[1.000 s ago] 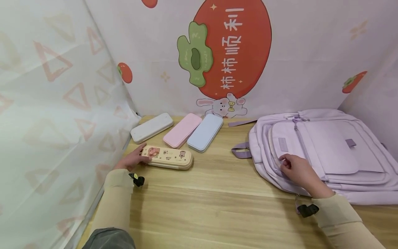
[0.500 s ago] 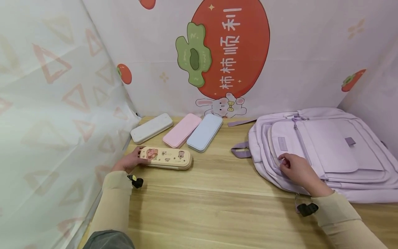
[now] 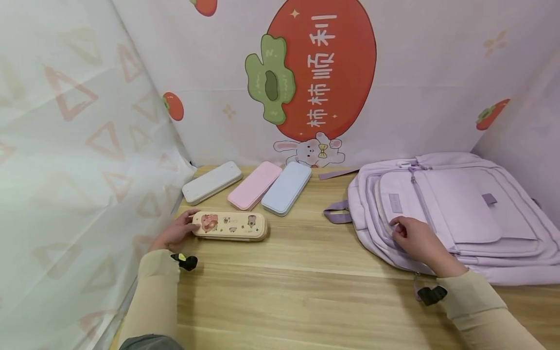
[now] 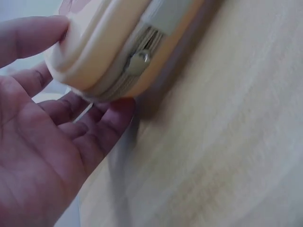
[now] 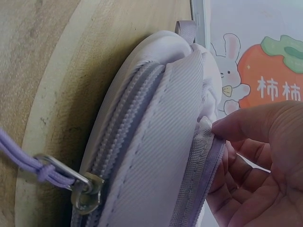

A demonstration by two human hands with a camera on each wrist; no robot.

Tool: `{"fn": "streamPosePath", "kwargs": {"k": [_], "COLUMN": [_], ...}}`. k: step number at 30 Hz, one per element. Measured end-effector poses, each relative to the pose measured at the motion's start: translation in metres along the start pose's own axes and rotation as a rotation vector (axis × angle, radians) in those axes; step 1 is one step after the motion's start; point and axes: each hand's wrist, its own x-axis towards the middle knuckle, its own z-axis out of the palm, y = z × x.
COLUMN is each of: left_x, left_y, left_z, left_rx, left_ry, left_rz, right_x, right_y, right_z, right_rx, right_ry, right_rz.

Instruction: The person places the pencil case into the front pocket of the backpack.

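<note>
A cream pencil case [image 3: 229,225] with cartoon animal prints lies at the left of the table. At its left end, my left hand [image 3: 177,230] grips it, thumb on top and fingertips under the bottom edge. The left wrist view shows the case's zipper pull [image 4: 138,62] near the rounded end. To the right lies a lilac backpack [image 3: 472,194] with its front pocket [image 5: 156,156] unzipped along the edge. My right hand [image 3: 422,243] pinches that pocket's zippered edge [image 5: 208,165] between thumb and fingers. The inside of the pocket is hidden.
Behind the cream case lie a white pencil case [image 3: 212,183], a pink one [image 3: 255,185] and a light blue one [image 3: 287,188]. A strap loop [image 3: 338,213] sticks out from the backpack's left side. Printed cloth [image 3: 415,107] hangs behind the wooden table [image 3: 302,287].
My left hand has drawn back slightly to the left, its fingers now at the end of the cream pencil case, which has shifted a little left. The right hand keeps its place.
</note>
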Motion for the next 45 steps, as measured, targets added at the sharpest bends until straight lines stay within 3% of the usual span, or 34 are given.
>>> {"fn": "streamPosePath", "kwargs": {"k": [8,13,20,26,31,34,40,45], "left_x": [-0.013,-0.018,-0.019,-0.018,-0.014,-0.010,-0.003,0.000], "left_y": [-0.001,0.002,0.008,0.017,0.027,0.035,0.049,0.055], "left_z": [-0.003,0.001,0.012,0.026,0.043,0.053,0.066,0.074], "left_rx": [-0.170,-0.181,-0.182,-0.305,-0.376,-0.468,-0.714,-0.773], "left_ry": [0.005,0.001,0.035,0.048,0.138,0.206,0.308,0.378], "left_rz": [0.045,0.045,0.044,0.070,0.100,0.098,0.034,-0.011], "right_x": [0.000,0.000,0.001,0.000,-0.001,-0.001,-0.002,-0.002], "right_y": [0.000,0.000,-0.003,-0.003,-0.003,-0.003,-0.002,-0.001], "right_z": [0.000,0.001,0.003,0.003,0.004,0.004,0.005,0.005], "right_rx": [-0.009,-0.009,-0.013,-0.008,-0.002,0.000,0.000,-0.001], "right_ry": [0.008,0.022,0.050,0.060,0.071,0.082,0.088,0.090], "right_rz": [0.003,0.022,0.038,0.053,0.051,0.047,0.045,0.036]}}
